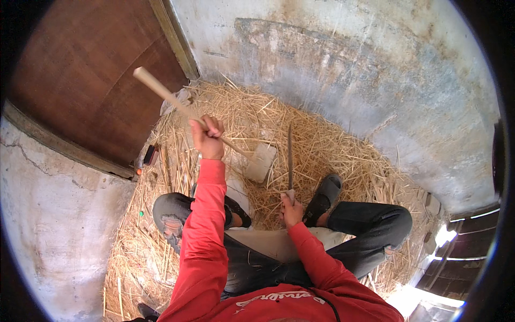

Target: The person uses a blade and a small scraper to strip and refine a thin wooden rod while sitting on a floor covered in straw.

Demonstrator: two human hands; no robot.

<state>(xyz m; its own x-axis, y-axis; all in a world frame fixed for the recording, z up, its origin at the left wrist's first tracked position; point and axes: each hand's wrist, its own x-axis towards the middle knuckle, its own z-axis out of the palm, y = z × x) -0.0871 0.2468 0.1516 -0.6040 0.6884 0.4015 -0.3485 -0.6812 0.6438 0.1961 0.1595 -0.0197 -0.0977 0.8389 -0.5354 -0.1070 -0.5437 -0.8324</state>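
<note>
My left hand (207,134) is closed around a long pale wooden stick (161,91). Its thick end points up to the far left. Below the fist it looks thinner and runs down to a pale flat block (262,162) on the straw; whether the tip touches the block I cannot tell. My right hand (291,210) grips the handle of a long knife (290,161), its narrow dark blade pointing away from me, right of the block and apart from the stick. A light-coloured sheet (268,242) lies across my lap between my bent legs.
Loose straw (354,155) covers the floor around my feet. A rough plastered wall (343,59) rises ahead and to the right. At the left stand a brown door panel (91,80) and another wall (53,225). A small dark object (150,155) lies near the door.
</note>
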